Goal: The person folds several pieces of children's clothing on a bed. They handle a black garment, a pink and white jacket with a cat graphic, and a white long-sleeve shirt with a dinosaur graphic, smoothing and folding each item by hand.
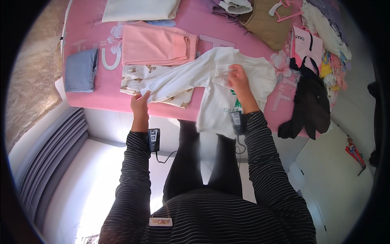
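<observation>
A white long-sleeved shirt point(219, 99) with a green print on its chest lies spread at the bed's near edge, its lower part hanging over. One sleeve stretches left across folded white pants point(178, 100) with a brown animal pattern. My left hand point(141, 106) pinches the cuff of that sleeve. Over the shirt's upper chest is my right hand point(239, 83), its fingers curled and a little smeared by motion, so whether they grip the fabric is unclear. My right wrist and forearm cover part of the print.
Folded pink ribbed pants point(154, 42), folded blue jeans point(81, 71) and a folded white garment point(140, 9) lie on the pink bedspread point(107, 95). To the right are a brown garment point(266, 24), pink hangers point(286, 14), a black garment point(310, 103) and heaped clothes point(335, 67).
</observation>
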`<state>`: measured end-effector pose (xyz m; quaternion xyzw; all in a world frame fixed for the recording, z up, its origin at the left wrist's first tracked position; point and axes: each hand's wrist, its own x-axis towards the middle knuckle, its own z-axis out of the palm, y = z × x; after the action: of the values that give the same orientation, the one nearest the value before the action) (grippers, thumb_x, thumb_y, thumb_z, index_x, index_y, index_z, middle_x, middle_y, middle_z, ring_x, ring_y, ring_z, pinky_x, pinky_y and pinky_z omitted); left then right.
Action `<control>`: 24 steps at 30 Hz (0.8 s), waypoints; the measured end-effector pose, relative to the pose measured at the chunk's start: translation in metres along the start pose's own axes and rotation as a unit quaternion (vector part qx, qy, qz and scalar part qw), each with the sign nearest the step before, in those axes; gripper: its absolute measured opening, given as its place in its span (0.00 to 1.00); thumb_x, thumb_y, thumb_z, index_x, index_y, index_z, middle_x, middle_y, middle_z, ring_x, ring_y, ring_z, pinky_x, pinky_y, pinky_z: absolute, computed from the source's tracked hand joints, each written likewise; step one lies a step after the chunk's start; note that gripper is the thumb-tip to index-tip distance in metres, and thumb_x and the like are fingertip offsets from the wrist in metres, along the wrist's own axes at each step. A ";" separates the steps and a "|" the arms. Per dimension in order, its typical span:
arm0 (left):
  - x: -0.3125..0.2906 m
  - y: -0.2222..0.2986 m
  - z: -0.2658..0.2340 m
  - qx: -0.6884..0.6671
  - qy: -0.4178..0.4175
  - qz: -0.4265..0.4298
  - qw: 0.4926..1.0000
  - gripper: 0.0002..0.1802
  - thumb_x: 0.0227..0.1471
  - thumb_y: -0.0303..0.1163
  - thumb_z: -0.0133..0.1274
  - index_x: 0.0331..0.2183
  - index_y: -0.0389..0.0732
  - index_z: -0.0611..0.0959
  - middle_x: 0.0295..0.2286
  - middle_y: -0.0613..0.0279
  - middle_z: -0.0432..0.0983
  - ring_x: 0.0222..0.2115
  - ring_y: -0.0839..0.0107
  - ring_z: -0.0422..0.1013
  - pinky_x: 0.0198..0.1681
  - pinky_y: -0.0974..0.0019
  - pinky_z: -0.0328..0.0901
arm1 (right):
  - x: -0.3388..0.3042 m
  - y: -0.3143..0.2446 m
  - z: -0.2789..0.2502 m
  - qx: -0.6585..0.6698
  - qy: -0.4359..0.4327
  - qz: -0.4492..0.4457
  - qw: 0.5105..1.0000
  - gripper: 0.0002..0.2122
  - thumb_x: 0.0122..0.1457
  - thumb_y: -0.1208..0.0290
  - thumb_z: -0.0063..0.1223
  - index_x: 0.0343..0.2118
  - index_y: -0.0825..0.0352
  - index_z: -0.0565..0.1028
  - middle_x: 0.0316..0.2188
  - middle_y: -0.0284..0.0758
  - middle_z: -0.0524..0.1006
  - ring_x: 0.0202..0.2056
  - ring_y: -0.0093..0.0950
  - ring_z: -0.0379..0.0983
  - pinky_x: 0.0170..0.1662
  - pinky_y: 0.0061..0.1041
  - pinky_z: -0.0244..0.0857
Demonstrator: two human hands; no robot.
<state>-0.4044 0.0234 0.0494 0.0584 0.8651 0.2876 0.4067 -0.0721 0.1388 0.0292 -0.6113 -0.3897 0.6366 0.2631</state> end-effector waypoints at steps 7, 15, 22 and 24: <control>-0.011 0.000 -0.008 -0.008 -0.087 0.019 0.996 0.11 0.40 0.30 0.59 0.20 0.36 0.73 0.19 0.70 0.65 0.20 0.80 0.60 0.24 0.75 0.57 | 0.004 0.022 0.037 -0.284 0.026 -0.143 0.948 0.21 0.43 0.79 0.50 0.43 0.56 0.68 0.28 0.36 0.64 0.32 0.31 0.63 0.36 0.27 0.62; -0.136 0.094 -0.006 -0.096 -0.060 0.362 0.925 0.03 0.49 0.24 0.48 0.27 0.34 0.73 0.24 0.68 0.68 0.24 0.81 0.63 0.30 0.79 0.59 | -0.079 0.018 -0.014 -0.068 0.118 -0.159 0.978 0.16 0.48 0.84 0.42 0.42 0.65 0.67 0.24 0.32 0.68 0.24 0.22 0.65 0.31 0.18 0.62; -0.245 0.111 0.144 0.117 -0.196 0.593 0.773 0.10 0.41 0.20 0.52 0.30 0.34 0.71 0.28 0.55 0.69 0.23 0.63 0.69 0.26 0.68 0.64 | -0.113 0.033 -0.121 0.105 0.188 0.001 0.977 0.08 0.52 0.79 0.42 0.36 0.70 0.68 0.22 0.30 0.69 0.22 0.17 0.64 0.26 0.14 0.60; -0.270 0.093 0.200 0.126 -0.356 0.523 0.764 0.22 0.44 0.24 0.53 0.43 0.35 0.67 0.39 0.52 0.67 0.31 0.67 0.70 0.30 0.70 0.68 | -0.111 0.036 -0.143 0.117 0.209 0.027 0.971 0.08 0.53 0.77 0.43 0.35 0.70 0.69 0.22 0.30 0.69 0.22 0.17 0.64 0.25 0.14 0.60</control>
<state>-0.0900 0.1003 0.1806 0.6507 0.5218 0.3031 0.4610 0.0859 0.0535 0.0712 -0.7059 -0.2325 0.5427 0.3913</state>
